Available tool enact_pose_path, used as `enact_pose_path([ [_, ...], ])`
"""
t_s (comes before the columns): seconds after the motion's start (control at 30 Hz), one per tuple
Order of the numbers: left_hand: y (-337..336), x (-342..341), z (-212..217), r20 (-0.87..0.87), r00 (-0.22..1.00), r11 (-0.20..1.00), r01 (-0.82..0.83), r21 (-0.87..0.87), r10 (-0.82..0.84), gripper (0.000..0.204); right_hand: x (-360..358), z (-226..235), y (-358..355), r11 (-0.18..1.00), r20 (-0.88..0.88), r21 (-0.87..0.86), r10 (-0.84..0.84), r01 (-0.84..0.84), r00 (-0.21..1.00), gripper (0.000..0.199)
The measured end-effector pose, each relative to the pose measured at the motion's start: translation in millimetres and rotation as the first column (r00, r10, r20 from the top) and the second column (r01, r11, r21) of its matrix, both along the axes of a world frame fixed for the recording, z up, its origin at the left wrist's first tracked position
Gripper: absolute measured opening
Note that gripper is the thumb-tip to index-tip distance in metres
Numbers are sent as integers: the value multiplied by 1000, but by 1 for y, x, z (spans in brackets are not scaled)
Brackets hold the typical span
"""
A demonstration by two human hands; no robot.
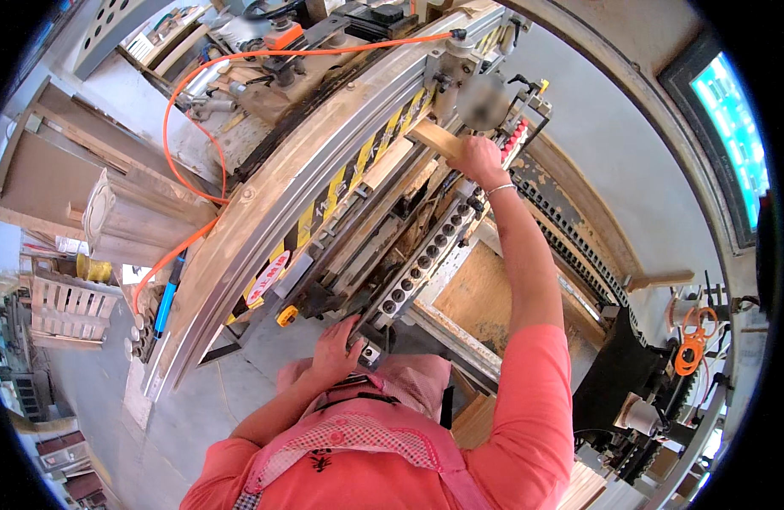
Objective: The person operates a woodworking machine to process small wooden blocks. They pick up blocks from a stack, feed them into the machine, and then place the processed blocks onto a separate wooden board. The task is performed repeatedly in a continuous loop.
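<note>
Far out at the end of my outstretched arm, my right hand [479, 161] is closed around one end of a short, pale wooden board [436, 138]. The board's other end reaches left to the striped side of a long woodworking machine. Another pale wooden piece [387, 165] lies on the machine just nearer to me. Close to my body, my left hand [334, 350] is at the near end of the machine, its fingers curled beside a small grey metal box [370, 354]. What those fingers grip is hidden.
A rail with a row of round black fittings [421, 262] runs between my arms. To its left stretches a long metal beam [239, 200] with black-and-yellow striping. An orange hose [324, 51] arches over it. A lit screen [730, 127] hangs at the right.
</note>
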State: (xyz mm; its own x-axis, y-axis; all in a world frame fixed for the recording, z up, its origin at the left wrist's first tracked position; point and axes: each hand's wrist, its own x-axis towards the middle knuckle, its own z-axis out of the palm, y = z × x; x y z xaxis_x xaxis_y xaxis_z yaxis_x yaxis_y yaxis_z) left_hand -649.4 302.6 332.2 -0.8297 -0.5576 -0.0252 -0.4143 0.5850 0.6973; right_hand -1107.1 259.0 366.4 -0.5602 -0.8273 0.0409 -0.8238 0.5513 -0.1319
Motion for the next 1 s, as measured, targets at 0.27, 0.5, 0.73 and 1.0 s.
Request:
enact_pose_path([
  [0.27, -1, -4, 0, 33, 999, 999, 0, 43, -1, 47, 4, 4, -3, 999, -15, -34, -32, 32, 999, 39],
  [0.5, 1, -5, 3, 47, 999, 999, -19, 50, 17, 47, 8, 6, -6, 999, -18, -21, -38, 38, 999, 34],
  [0.73, 1, -7, 5, 58, 998, 998, -20, 54, 17, 47, 6, 3, -9, 997, -3, 15, -80, 80, 997, 32],
  [1.0, 3, -5, -1, 46, 998, 997, -43, 70, 40, 49, 9, 0, -9, 999, -16, 3, -54, 54, 998, 41],
])
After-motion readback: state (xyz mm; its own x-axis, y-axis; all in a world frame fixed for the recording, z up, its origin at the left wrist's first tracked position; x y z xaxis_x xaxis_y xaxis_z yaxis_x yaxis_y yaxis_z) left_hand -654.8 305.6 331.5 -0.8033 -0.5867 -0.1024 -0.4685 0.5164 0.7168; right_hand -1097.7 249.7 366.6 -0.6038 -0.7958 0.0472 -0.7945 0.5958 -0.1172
